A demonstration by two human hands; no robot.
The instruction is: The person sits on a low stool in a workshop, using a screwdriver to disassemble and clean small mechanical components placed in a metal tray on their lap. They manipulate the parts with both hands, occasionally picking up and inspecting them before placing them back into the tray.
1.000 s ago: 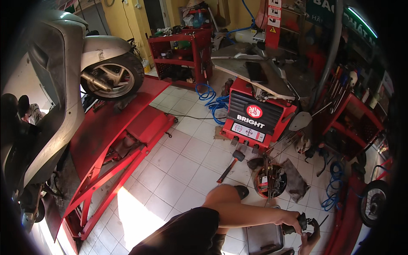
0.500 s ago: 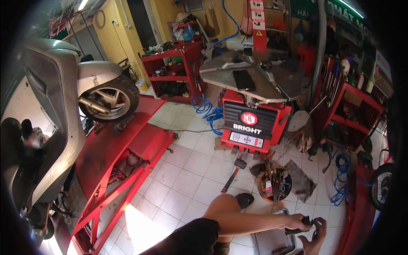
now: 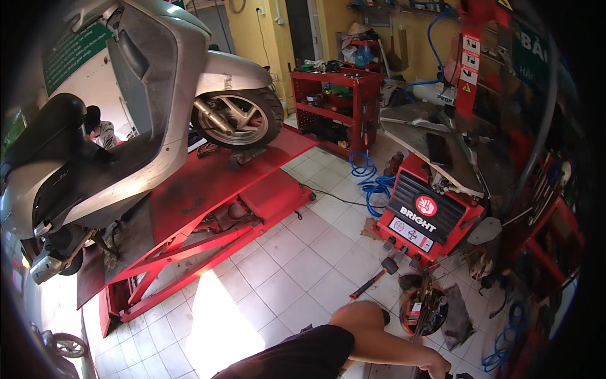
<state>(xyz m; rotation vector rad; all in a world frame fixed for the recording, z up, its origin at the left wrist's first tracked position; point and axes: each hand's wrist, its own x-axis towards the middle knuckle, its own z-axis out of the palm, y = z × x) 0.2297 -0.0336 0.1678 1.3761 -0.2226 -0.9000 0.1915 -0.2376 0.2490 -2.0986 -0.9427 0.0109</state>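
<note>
Note the left hand (image 3: 434, 362) down at the lower edge, with bent fingers partly cropped; cannot tell how wide open or what, if anything, gripped. Count the right hand as out of sight, so no telling its opening or hold. Find the dark part (image 3: 464, 376) just beyond the left hand, mostly cut off (too small and dim to name). To handle it well, probably best to brace it firmly, press evenly rather than force, and keep skin clear of edges. Leave the hammer (image 3: 374, 282) aside, favouring finer tools (image 3: 424, 316) from the basin (image 3: 404, 323).
</note>
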